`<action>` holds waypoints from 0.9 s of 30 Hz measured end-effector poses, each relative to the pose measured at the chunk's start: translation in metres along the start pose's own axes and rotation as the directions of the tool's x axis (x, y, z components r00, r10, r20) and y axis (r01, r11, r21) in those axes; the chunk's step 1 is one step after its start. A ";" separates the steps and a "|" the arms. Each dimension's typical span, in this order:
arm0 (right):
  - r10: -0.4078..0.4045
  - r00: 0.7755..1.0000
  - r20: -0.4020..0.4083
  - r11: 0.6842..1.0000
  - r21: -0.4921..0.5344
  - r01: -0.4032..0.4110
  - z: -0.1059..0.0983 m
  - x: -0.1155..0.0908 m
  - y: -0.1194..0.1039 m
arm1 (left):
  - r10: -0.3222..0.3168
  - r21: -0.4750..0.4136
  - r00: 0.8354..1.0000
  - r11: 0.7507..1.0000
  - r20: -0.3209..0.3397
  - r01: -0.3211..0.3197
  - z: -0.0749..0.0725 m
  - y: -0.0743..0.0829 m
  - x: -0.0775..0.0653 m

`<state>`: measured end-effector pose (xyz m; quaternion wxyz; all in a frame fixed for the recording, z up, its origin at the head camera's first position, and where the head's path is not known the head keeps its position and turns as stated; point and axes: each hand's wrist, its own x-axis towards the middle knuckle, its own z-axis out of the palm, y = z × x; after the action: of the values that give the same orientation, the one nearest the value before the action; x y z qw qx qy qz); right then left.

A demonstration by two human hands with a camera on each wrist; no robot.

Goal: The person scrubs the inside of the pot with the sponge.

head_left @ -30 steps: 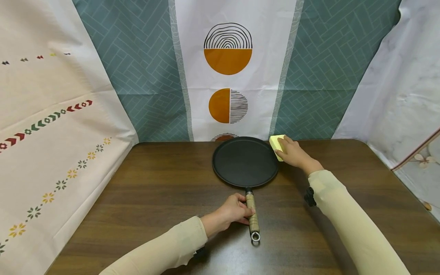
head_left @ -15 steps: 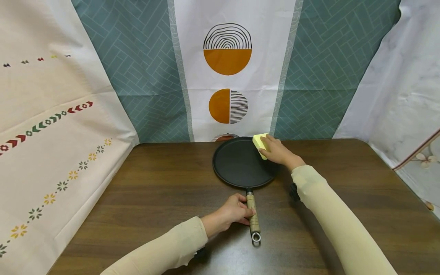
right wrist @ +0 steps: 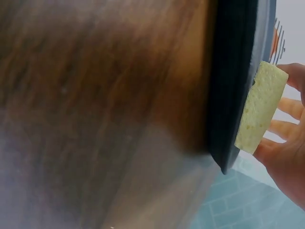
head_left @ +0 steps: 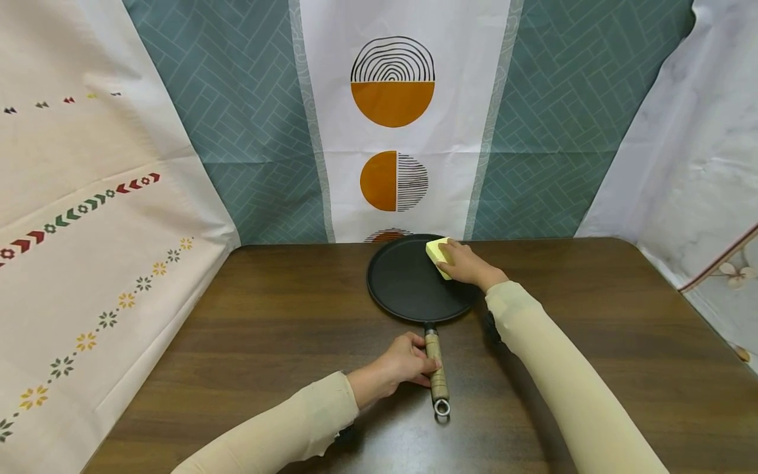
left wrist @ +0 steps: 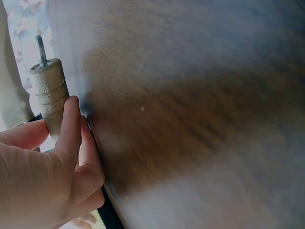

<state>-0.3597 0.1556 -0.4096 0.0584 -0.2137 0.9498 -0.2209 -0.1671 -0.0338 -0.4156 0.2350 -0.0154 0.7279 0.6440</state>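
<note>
A flat black round pan lies on the table, its wooden handle pointing toward me. My left hand pinches that handle from the left side. In the left wrist view the thumb and fingers of the left hand close around the handle, whose metal ring end sticks out beyond them. My right hand grips a yellow sponge over the right part of the pan's surface. The right wrist view has the sponge against the pan, fingers spread along its back.
The brown wooden table extends to both sides of the pan. Behind it hangs a teal and white patterned cloth. A cream embroidered cloth covers the left side and a white cloth the right.
The right hand has carried the sponge leftward from the pan's right rim onto its surface, then slightly nearer to me. The left hand keeps its grip on the handle.
</note>
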 end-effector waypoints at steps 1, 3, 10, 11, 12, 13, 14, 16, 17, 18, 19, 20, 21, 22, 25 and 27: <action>0.001 1.000 -0.001 1.000 -0.007 -0.001 0.001 0.001 0.001 | 0.001 0.000 1.000 1.000 0.000 -0.001 0.000 0.000 0.000; 0.003 1.000 0.002 1.000 -0.016 -0.003 0.002 0.002 0.002 | 0.001 0.000 1.000 1.000 0.001 -0.001 0.000 0.000 0.000; -0.003 1.000 -0.005 0.999 -0.044 0.003 0.006 0.003 0.007 | 0.007 0.004 1.000 1.000 0.002 -0.007 0.000 -0.001 -0.001; -0.001 1.000 -0.004 0.999 -0.043 0.001 0.006 0.003 0.008 | 0.008 0.003 1.000 1.000 0.002 -0.008 0.000 -0.001 -0.001; 0.000 1.000 -0.001 0.999 -0.041 -0.001 0.006 0.002 0.008 | 0.008 0.004 1.000 1.000 0.001 -0.008 0.000 -0.001 -0.001; 0.002 1.000 0.002 0.999 -0.039 -0.002 0.005 0.002 0.008 | 0.011 0.004 1.000 1.000 0.001 -0.011 0.000 -0.001 0.000; 0.002 1.000 0.002 0.999 -0.038 -0.002 0.005 0.001 0.008 | 0.011 0.005 1.000 1.000 0.001 -0.011 -0.001 -0.001 -0.001; 0.001 1.000 0.002 0.999 -0.035 -0.001 0.004 -0.002 0.007 | 0.011 0.006 1.000 1.000 0.003 -0.011 -0.001 -0.002 -0.001; 0.001 1.000 0.003 0.999 -0.034 -0.001 0.004 -0.003 0.007 | 0.013 0.006 1.000 1.000 0.002 -0.013 -0.001 -0.002 -0.001; -0.003 1.000 0.001 0.999 -0.036 0.003 0.003 -0.004 0.007 | 0.015 0.007 1.000 1.000 0.001 -0.015 -0.001 -0.002 -0.001; -0.007 1.000 0.000 0.999 -0.039 0.007 0.003 -0.005 0.007 | 0.015 0.007 1.000 1.000 0.001 -0.015 -0.001 -0.002 -0.001; -0.011 1.000 -0.002 0.999 -0.044 0.010 0.003 -0.006 0.007 | 0.014 0.007 1.000 1.000 0.001 -0.014 -0.001 -0.003 -0.001; -0.016 1.000 -0.004 0.999 -0.047 0.016 0.003 -0.006 0.008 | 0.016 0.006 1.000 1.000 -0.001 -0.016 -0.001 -0.003 -0.001; -0.021 1.000 -0.006 0.999 -0.050 0.021 0.003 -0.007 0.008 | 0.018 0.006 1.000 1.000 -0.002 -0.018 0.000 -0.003 -0.001; -0.032 0.999 -0.011 0.998 -0.059 0.031 0.004 -0.008 0.010 | 0.019 0.009 1.000 1.000 -0.005 -0.019 0.000 -0.002 -0.001; -0.037 0.999 -0.013 0.998 -0.058 0.036 0.004 -0.009 0.009 | 0.023 0.011 1.000 1.000 -0.008 -0.023 0.000 -0.002 -0.001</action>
<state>-0.3539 0.1658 -0.4170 0.0415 -0.2312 0.9521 -0.1958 -0.1657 -0.0344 -0.4172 0.2247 -0.0083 0.7324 0.6427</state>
